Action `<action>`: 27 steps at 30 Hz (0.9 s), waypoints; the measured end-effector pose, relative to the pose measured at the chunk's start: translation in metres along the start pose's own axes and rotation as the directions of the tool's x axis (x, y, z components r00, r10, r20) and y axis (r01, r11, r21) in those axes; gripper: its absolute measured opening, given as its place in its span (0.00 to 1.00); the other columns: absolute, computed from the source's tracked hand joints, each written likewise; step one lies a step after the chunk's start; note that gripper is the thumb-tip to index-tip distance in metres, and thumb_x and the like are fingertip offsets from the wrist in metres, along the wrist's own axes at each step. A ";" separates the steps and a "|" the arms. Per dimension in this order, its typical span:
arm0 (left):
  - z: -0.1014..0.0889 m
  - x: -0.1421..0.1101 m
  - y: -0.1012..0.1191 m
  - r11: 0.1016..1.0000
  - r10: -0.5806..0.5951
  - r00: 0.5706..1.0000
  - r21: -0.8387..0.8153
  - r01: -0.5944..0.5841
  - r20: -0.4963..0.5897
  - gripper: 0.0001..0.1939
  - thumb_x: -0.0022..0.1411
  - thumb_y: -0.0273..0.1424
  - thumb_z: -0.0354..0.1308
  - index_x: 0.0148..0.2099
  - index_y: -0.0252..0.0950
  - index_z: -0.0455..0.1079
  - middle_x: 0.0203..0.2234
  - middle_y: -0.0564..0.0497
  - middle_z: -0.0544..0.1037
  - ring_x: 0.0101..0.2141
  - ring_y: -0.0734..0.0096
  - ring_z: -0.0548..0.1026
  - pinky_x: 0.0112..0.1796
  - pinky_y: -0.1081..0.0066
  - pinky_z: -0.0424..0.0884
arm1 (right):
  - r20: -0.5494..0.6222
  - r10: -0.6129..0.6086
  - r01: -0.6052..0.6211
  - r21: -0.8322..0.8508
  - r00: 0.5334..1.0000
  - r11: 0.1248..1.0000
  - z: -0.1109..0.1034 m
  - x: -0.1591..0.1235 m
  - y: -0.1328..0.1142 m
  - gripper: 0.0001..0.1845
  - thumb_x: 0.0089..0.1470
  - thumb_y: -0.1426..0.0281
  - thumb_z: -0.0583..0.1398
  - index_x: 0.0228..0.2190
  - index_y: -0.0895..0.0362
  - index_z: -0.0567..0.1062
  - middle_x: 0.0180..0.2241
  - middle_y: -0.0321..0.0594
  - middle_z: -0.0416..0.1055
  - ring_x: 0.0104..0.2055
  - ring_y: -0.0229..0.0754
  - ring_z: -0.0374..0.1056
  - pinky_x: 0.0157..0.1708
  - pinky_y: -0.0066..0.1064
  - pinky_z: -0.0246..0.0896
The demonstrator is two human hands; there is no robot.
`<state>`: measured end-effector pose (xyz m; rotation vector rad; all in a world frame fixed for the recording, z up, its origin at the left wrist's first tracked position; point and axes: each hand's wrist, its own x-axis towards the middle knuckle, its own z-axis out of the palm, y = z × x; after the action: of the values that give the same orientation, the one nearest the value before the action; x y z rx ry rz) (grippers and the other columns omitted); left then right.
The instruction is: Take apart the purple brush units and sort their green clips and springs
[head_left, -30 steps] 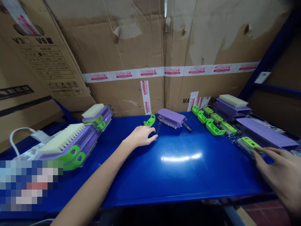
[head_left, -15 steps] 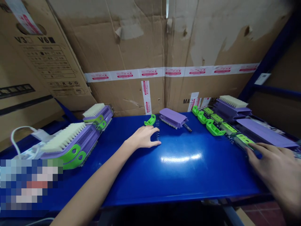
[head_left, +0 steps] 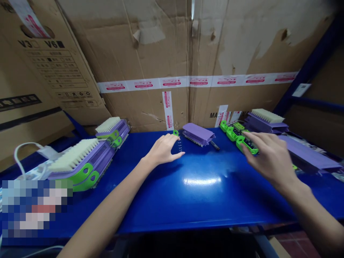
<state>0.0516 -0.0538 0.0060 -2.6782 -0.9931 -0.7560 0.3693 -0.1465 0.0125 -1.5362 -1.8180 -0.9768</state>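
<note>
My left hand [head_left: 163, 150] rests on the blue table [head_left: 204, 204] with thumb and fingers apart, holding nothing. A small wire spring [head_left: 180, 145] stands just right of its fingertips. A green clip [head_left: 175, 133] peeks out behind the fingers. A purple housing [head_left: 199, 133] lies just beyond, with a black pen [head_left: 214, 145] beside it. My right hand [head_left: 268, 157] hovers with bent, spread fingers over the near end of a row of green parts [head_left: 242, 139] at the right, and nothing shows in it.
Two purple and green brushes with white bristles [head_left: 80, 159] [head_left: 111, 128] lie at the left, next to a white cable [head_left: 24, 147]. Another brush [head_left: 266, 120] and a long purple plate [head_left: 311, 156] lie at the right. Cardboard boxes [head_left: 161, 53] wall the back.
My right hand has swung from the table's near right corner up and left over the green parts. My left hand crept slightly forward, covering most of the green clip.
</note>
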 end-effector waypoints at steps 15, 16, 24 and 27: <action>0.020 0.000 0.020 0.909 0.393 0.906 0.218 -0.356 -0.157 0.26 0.64 0.47 0.50 0.54 0.31 0.61 0.48 0.37 0.74 0.45 0.56 0.74 0.43 0.60 0.70 | 0.524 0.196 -0.534 0.846 0.829 -0.002 0.055 0.053 -0.119 0.41 0.48 0.61 0.63 0.59 0.59 0.55 0.34 0.40 0.77 0.39 0.43 0.74 0.44 0.38 0.68; 0.020 0.000 0.020 0.909 0.392 0.903 0.220 -0.353 -0.173 0.28 0.63 0.49 0.51 0.54 0.31 0.60 0.49 0.37 0.73 0.46 0.55 0.74 0.43 0.59 0.70 | 0.522 0.217 -0.530 0.848 0.825 -0.022 0.055 0.054 -0.114 0.40 0.47 0.61 0.64 0.58 0.58 0.56 0.34 0.40 0.77 0.38 0.43 0.74 0.42 0.38 0.69; 0.017 -0.003 -0.007 0.965 0.176 0.974 0.219 -0.142 -0.142 0.22 0.65 0.40 0.51 0.55 0.30 0.60 0.48 0.36 0.72 0.46 0.55 0.73 0.43 0.59 0.70 | 0.433 0.431 -0.574 0.767 0.792 0.285 0.032 0.065 -0.025 0.21 0.44 0.63 0.66 0.40 0.61 0.74 0.28 0.42 0.75 0.29 0.42 0.73 0.31 0.33 0.69; 0.018 -0.005 -0.018 0.977 0.080 0.990 0.204 -0.055 -0.116 0.21 0.64 0.38 0.52 0.55 0.31 0.60 0.48 0.38 0.72 0.46 0.56 0.73 0.43 0.59 0.70 | 0.449 0.492 -0.658 0.613 0.745 0.437 0.023 0.060 0.010 0.20 0.45 0.65 0.64 0.41 0.61 0.76 0.31 0.43 0.76 0.30 0.43 0.74 0.33 0.32 0.69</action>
<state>0.0437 -0.0373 -0.0121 -2.4487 -0.8923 -0.7545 0.3685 -0.0924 0.0483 -1.5258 -1.3196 0.2946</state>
